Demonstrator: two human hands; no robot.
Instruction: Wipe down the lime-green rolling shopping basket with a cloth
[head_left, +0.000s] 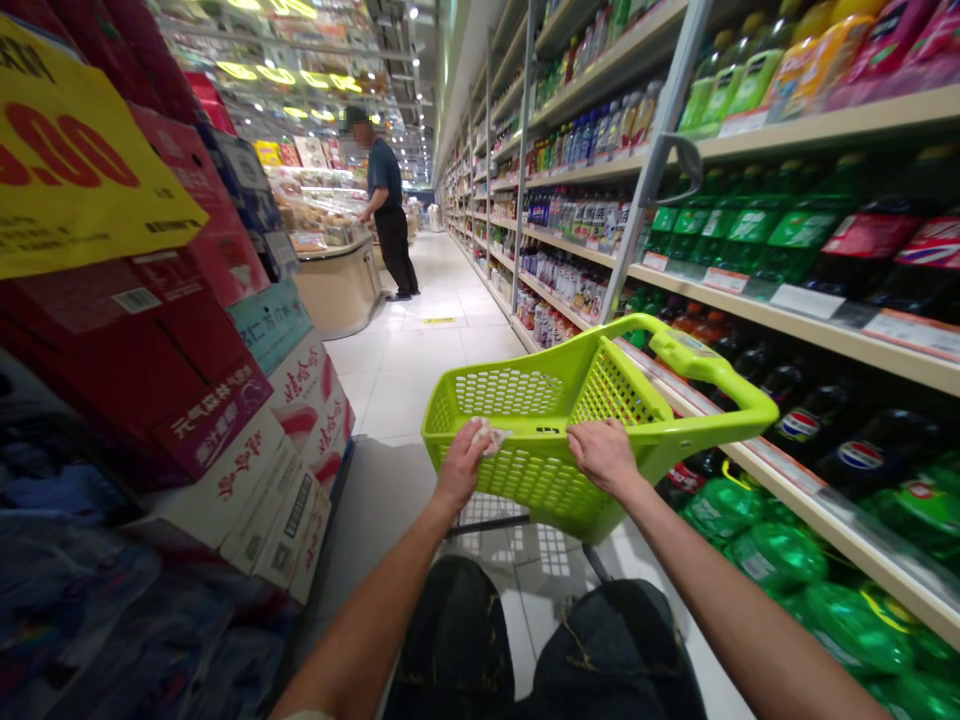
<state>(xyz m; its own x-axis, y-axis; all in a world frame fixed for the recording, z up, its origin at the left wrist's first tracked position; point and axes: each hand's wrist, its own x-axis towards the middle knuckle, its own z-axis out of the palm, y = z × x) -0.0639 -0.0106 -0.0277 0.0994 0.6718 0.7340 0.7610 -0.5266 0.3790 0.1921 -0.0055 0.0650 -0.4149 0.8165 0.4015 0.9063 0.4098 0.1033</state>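
Observation:
A lime-green plastic shopping basket [525,400] on wheels stands in a supermarket aisle right in front of me, its handle [712,375] raised to the right. My left hand [461,462] is closed on a small white cloth or tissue [491,436] and presses it on the basket's near rim. My right hand [604,455] grips the same rim a little to the right, fingers curled over the edge. My knees in dark trousers show below.
Shelves of soft-drink bottles [787,240] run along the right. Stacked red and white cartons [247,400] with a yellow price sign [75,160] line the left. A person in dark clothes [390,210] stands at a counter far down the tiled aisle [420,350].

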